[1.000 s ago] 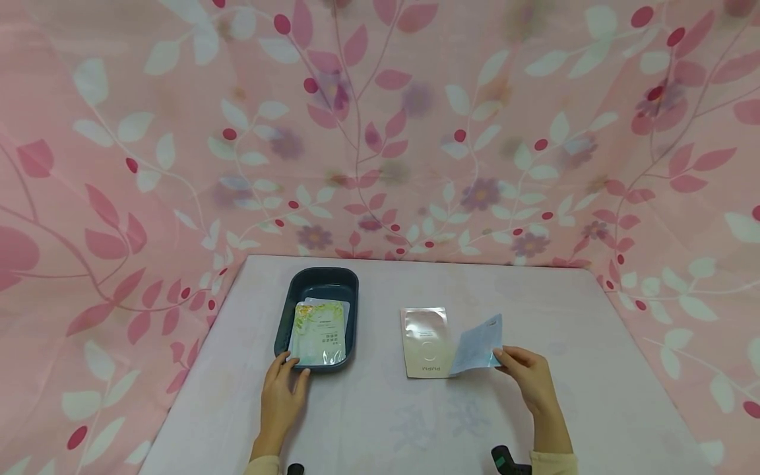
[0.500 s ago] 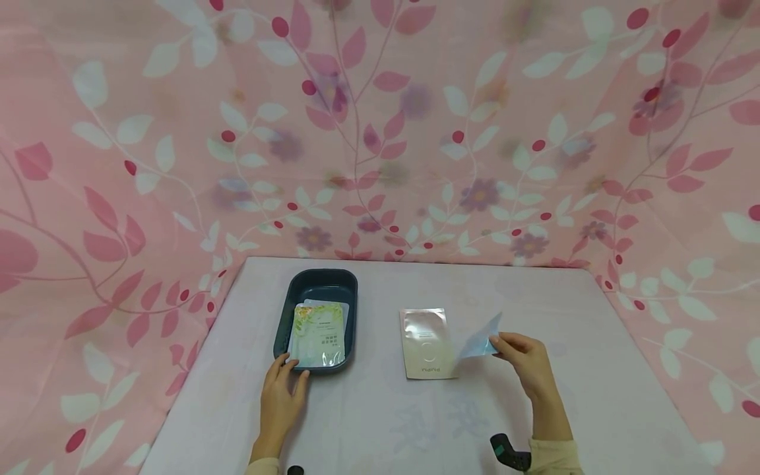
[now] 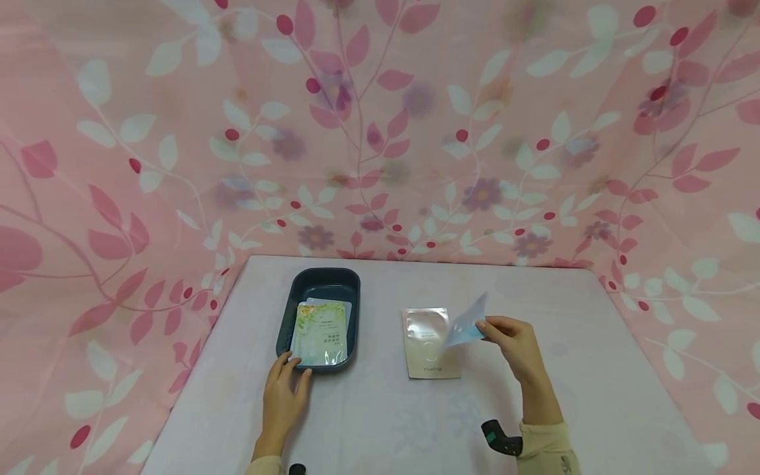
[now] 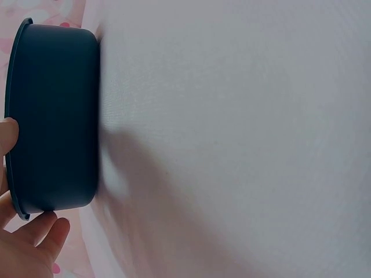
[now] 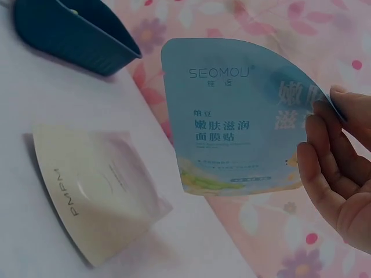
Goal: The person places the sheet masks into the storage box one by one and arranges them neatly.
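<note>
At the left of the table, my left hand (image 3: 284, 399) holds the near left corner of a dark blue tray (image 3: 354, 316). Its thumb (image 4: 8, 136) lies on the tray's rim, and other fingers reach round the side wall. Inside the tray lies a green-and-yellow floral face mask packet (image 3: 320, 333) over a paler packet. My right hand (image 3: 515, 346) pinches a light blue face mask packet (image 5: 226, 124) by one edge, raised off the table and bent. Beneath and left of it, a cream-and-silver face mask packet (image 3: 429, 359) lies on the table.
A white cloth covers the table (image 3: 380, 422). Behind and around it hangs a pink floral curtain (image 3: 380, 132). A black wrist camera (image 3: 501, 439) is on the right sleeve, and part of another black device (image 3: 297, 469) shows by the left wrist.
My right hand has moved up and left with the light blue packet, which now overlaps the cream packet's right edge in the head view. The left hand and tray have stayed put.
</note>
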Demonstrator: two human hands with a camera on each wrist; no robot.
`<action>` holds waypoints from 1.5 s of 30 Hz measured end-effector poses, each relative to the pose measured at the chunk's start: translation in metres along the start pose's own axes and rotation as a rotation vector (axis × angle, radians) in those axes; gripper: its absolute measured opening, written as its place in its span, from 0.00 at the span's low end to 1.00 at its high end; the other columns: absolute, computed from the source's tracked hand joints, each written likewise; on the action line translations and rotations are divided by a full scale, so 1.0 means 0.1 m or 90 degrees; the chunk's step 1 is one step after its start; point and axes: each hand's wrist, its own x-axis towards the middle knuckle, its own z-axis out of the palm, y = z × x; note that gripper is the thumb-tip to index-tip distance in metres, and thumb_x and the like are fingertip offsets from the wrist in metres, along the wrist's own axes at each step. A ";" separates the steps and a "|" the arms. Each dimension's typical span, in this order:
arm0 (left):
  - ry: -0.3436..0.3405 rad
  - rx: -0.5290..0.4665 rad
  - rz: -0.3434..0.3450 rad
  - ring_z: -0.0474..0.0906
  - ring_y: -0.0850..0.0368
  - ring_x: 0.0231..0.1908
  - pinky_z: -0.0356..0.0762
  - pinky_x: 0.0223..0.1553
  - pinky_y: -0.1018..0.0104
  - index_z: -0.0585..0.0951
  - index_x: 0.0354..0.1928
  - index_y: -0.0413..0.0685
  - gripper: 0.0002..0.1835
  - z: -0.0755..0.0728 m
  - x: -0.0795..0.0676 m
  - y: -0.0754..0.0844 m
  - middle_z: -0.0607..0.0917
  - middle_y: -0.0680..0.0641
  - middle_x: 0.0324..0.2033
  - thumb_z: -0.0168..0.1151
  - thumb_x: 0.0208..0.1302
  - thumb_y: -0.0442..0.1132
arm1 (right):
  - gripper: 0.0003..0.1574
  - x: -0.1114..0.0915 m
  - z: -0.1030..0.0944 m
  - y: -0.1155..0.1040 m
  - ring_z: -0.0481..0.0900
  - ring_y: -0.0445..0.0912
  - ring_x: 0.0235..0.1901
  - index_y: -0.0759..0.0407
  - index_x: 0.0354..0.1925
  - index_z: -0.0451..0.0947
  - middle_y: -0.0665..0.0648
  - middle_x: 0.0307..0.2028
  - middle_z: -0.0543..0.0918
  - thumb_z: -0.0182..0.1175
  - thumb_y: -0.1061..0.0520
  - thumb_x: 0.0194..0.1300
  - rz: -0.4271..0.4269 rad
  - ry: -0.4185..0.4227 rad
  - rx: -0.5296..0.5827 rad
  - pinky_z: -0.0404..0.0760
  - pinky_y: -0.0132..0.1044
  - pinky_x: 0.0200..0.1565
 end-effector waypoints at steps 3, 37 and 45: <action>0.006 -0.005 0.011 0.70 0.37 0.55 0.67 0.55 0.44 0.80 0.43 0.30 0.17 0.00 0.01 0.01 0.75 0.32 0.53 0.70 0.53 0.33 | 0.17 0.02 0.04 -0.03 0.82 0.38 0.29 0.83 0.42 0.75 0.45 0.29 0.85 0.60 0.66 0.62 -0.003 -0.002 -0.001 0.82 0.29 0.37; 0.009 -0.004 0.005 0.70 0.38 0.55 0.66 0.56 0.45 0.80 0.43 0.30 0.17 0.00 -0.01 0.02 0.75 0.33 0.53 0.70 0.53 0.34 | 0.12 0.35 0.79 -0.26 0.81 0.39 0.29 0.81 0.38 0.78 0.51 0.29 0.84 0.61 0.68 0.60 -0.067 -0.104 0.042 0.82 0.31 0.37; 0.009 0.001 0.001 0.70 0.37 0.56 0.67 0.56 0.44 0.80 0.43 0.30 0.17 -0.02 -0.01 0.04 0.75 0.33 0.53 0.70 0.53 0.34 | 0.13 0.42 0.97 -0.32 0.81 0.39 0.29 0.80 0.39 0.78 0.67 0.33 0.83 0.62 0.67 0.60 -0.046 -0.127 0.040 0.81 0.31 0.38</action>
